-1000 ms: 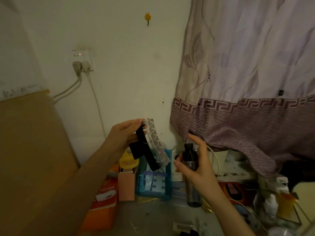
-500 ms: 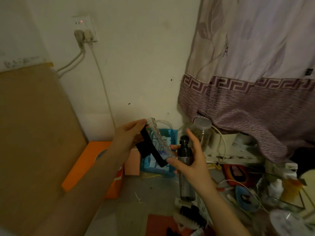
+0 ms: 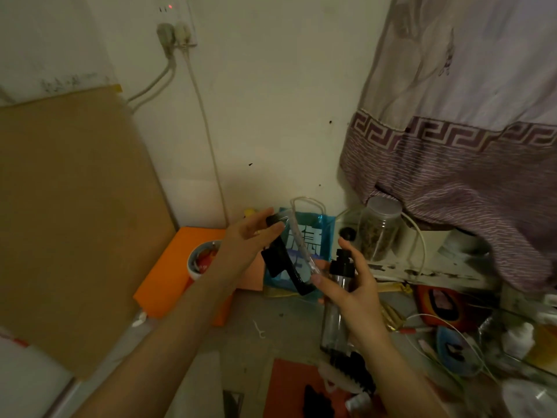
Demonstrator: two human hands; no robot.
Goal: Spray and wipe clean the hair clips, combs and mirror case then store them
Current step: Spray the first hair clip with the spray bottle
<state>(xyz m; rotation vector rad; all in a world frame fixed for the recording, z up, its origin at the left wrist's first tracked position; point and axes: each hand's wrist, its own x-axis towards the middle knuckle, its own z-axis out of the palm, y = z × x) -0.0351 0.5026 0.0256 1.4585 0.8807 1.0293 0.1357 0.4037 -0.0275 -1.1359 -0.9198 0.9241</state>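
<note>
Left hand (image 3: 247, 236) pinches two hair clips at their upper ends, a black clip (image 3: 281, 260) and a clear clip (image 3: 298, 242) that is hard to trace against the blue bag (image 3: 319, 236) behind. Right hand (image 3: 355, 288) wraps the dark spray bottle (image 3: 334, 321) held just beside them, forefinger raised above the nozzle. Low in the dim, blurred view, dark comb-like shapes (image 3: 352, 369) lie on the table (image 3: 271, 327), partly cut off.

Your black clip (image 3: 281, 260) looks like glossy hard plastic, the clear clip (image 3: 300, 245) beside it see-through plastic. Your spray bottle (image 3: 336, 315) is smooth, dark and translucent with a matt black cap. The curtain (image 3: 458, 140) is woven cloth; the board (image 3: 69, 212) matt cardboard.
</note>
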